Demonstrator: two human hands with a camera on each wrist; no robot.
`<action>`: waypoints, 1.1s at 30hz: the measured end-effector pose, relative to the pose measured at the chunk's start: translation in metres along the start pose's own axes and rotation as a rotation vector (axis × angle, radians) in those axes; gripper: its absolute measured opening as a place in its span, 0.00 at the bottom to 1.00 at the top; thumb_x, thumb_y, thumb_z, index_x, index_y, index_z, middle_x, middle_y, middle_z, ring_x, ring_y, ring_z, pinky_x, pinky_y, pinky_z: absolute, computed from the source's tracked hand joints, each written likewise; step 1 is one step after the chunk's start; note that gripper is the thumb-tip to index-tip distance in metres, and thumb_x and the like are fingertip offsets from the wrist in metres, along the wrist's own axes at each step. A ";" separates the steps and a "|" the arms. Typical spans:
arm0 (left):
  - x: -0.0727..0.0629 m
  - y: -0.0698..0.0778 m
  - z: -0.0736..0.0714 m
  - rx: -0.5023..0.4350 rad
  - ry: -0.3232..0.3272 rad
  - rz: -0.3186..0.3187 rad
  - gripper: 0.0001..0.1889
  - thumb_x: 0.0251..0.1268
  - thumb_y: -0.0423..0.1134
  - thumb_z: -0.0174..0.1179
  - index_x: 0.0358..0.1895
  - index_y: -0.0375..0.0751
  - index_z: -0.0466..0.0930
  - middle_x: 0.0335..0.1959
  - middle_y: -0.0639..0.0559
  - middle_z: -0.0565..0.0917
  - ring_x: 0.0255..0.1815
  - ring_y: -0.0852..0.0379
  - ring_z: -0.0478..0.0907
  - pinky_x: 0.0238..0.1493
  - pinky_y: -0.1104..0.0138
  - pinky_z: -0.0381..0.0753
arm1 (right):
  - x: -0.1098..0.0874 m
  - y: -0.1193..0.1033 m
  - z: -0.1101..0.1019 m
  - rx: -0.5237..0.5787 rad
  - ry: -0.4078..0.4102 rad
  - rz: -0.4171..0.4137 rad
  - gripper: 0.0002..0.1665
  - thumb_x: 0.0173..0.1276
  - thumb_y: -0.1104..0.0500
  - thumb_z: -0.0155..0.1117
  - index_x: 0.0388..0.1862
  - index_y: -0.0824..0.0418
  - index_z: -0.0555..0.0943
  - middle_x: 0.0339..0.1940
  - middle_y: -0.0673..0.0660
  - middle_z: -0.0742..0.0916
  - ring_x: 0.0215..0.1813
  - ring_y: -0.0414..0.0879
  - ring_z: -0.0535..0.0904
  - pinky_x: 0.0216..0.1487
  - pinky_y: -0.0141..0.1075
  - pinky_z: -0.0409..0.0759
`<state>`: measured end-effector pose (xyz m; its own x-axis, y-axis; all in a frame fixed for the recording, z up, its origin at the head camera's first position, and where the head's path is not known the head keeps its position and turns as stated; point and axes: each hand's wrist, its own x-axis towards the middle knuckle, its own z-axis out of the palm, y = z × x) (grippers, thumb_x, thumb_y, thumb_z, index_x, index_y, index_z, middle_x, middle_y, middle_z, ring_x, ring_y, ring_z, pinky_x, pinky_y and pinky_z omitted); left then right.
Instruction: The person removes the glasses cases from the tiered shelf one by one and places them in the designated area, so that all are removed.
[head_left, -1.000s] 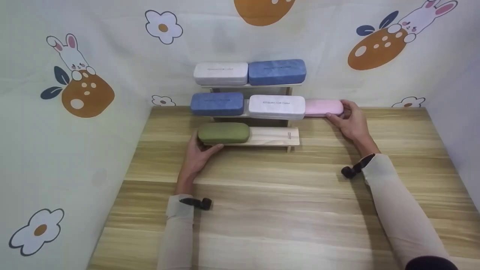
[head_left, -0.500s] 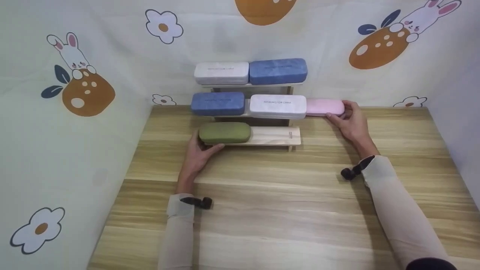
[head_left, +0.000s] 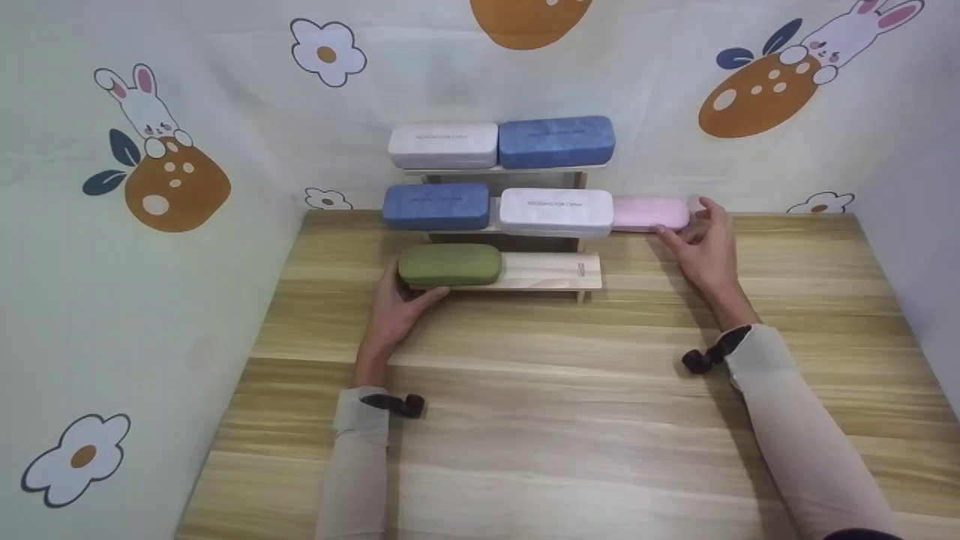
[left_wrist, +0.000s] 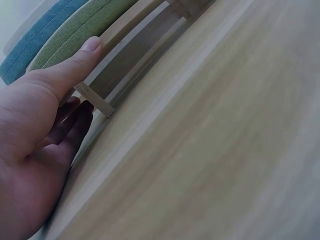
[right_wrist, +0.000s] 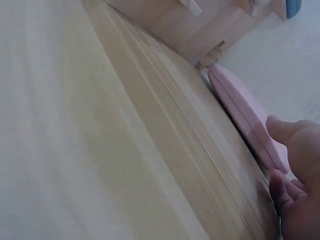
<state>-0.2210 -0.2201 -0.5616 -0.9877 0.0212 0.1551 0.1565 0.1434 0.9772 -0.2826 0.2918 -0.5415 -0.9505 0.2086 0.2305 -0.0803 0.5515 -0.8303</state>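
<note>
A green glasses case [head_left: 450, 264] lies on the left half of the lowest step of a wooden tiered rack [head_left: 551, 273]. My left hand [head_left: 394, 309] grips the left end of that step. In the left wrist view its thumb [left_wrist: 80, 62] lies along the front edge beside the case, with the other fingers curled below, near a rack leg. A pink glasses case [head_left: 651, 214] stands on the table right of the rack, its left end hidden behind a white case. At its right end is my right hand [head_left: 709, 259], fingers spread, thumb tip close to the front edge.
On the middle step sit a blue case [head_left: 435, 206] and a white case [head_left: 556, 211]. The top step carries another white case [head_left: 442, 146] and blue case [head_left: 556, 142]. Behind the wooden table [head_left: 525, 420] hangs a printed cloth [head_left: 652, 45].
My right hand has loosened from the pink case: its fingers have lifted off the end and the wrist has drawn back slightly. The left hand and the cases have stayed put.
</note>
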 end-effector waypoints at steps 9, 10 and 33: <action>-0.001 0.001 0.000 -0.014 0.022 -0.012 0.46 0.58 0.42 0.84 0.78 0.46 0.69 0.70 0.47 0.80 0.72 0.51 0.78 0.79 0.56 0.77 | -0.036 -0.033 0.020 0.133 0.025 -0.072 0.27 0.70 0.56 0.80 0.60 0.67 0.80 0.45 0.61 0.84 0.41 0.41 0.78 0.41 0.21 0.78; -0.001 0.001 0.000 -0.015 0.022 -0.011 0.46 0.58 0.42 0.84 0.78 0.46 0.69 0.71 0.48 0.80 0.73 0.51 0.78 0.80 0.57 0.77 | -0.041 -0.038 0.023 0.156 0.000 -0.087 0.25 0.71 0.57 0.79 0.59 0.68 0.81 0.44 0.61 0.85 0.42 0.40 0.79 0.41 0.21 0.79; 0.000 0.000 0.001 -0.005 0.014 -0.010 0.44 0.59 0.43 0.84 0.77 0.47 0.70 0.72 0.50 0.80 0.78 0.53 0.74 0.85 0.59 0.70 | -0.090 -0.125 0.101 0.255 -0.471 -0.295 0.26 0.73 0.60 0.77 0.67 0.64 0.83 0.62 0.63 0.88 0.63 0.55 0.86 0.64 0.36 0.89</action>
<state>-0.2214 -0.2195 -0.5615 -0.9891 0.0059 0.1469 0.1463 0.1386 0.9795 -0.2178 0.1224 -0.5100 -0.9031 -0.3351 0.2684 -0.3745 0.3091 -0.8742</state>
